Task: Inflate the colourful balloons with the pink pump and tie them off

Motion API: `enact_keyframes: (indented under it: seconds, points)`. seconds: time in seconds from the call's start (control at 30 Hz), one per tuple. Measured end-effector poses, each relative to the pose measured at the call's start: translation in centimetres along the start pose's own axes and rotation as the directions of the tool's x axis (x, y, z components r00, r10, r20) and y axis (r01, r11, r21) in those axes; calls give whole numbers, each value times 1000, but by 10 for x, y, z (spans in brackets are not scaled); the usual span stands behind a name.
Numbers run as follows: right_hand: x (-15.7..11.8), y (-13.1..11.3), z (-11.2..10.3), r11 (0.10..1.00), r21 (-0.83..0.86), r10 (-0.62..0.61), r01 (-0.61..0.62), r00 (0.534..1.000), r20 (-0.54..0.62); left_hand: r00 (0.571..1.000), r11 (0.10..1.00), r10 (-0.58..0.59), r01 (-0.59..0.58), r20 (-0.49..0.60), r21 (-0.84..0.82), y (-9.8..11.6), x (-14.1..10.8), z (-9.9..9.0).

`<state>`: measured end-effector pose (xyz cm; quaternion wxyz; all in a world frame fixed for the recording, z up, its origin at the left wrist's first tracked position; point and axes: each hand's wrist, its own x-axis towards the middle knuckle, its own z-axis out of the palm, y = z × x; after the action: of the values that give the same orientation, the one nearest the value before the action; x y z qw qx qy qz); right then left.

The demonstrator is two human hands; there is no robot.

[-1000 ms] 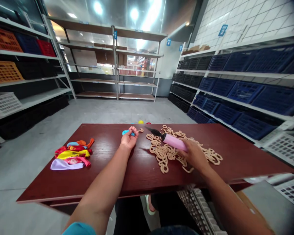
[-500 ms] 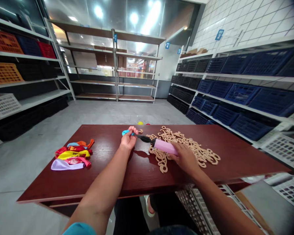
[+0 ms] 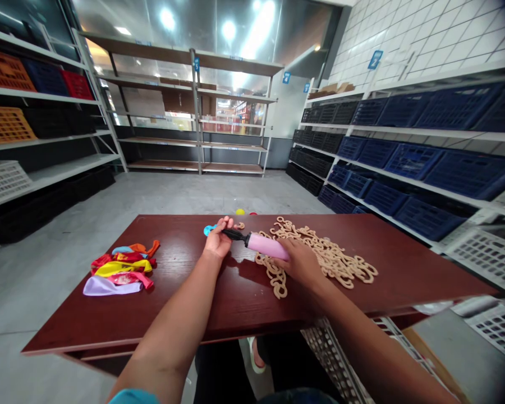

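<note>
A balloon hand pump (image 3: 266, 246) with a pink barrel and black nozzle end is held over the table, slanting up to the left. My right hand (image 3: 299, 260) wraps round the rear of its barrel. At the nozzle end, my left hand (image 3: 219, 241) pinches the neck of a small blue balloon (image 3: 209, 230), which pokes out beyond the fingers. Deflated balloons in several colours, among them a lilac balloon (image 3: 111, 287) and a yellow balloon (image 3: 124, 267), lie heaped on the left. Under and beyond my right hand spreads a pile of beige curved pieces (image 3: 340, 262).
A dark red wooden table (image 3: 185, 297) stands before me. Something yellow (image 3: 240, 212) and something red show behind its far edge. Shelves with blue crates (image 3: 416, 160) line the right; a white basket (image 3: 332, 359) sits below the table.
My right hand has pushed the barrel left toward my left hand, so the thin black shaft between them has shortened. The blue balloon has shifted slightly left.
</note>
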<state>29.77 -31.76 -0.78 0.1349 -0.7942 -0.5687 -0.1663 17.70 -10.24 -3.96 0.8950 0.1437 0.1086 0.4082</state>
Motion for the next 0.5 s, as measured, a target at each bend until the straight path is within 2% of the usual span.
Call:
enact_keyframes:
  seconds: [0.1, 0.23, 0.33, 0.5]
  points:
    - [18, -1, 0, 998, 23, -61, 60, 998, 33, 999, 999, -19, 18, -31, -39, 11, 3, -3]
    - [42, -3, 6, 988, 65, -145, 140, 986, 77, 986, 999, 32, -38, -161, -37, 21, 10, -8]
    - [54, -2, 19, 986, 103, -145, 134, 984, 104, 972, 995, 89, -96, -219, -22, 25, 16, -12]
    - [56, 1, 42, 977, 180, -132, 117, 989, 73, 966, 988, 131, -110, -223, 104, 27, 15, -12]
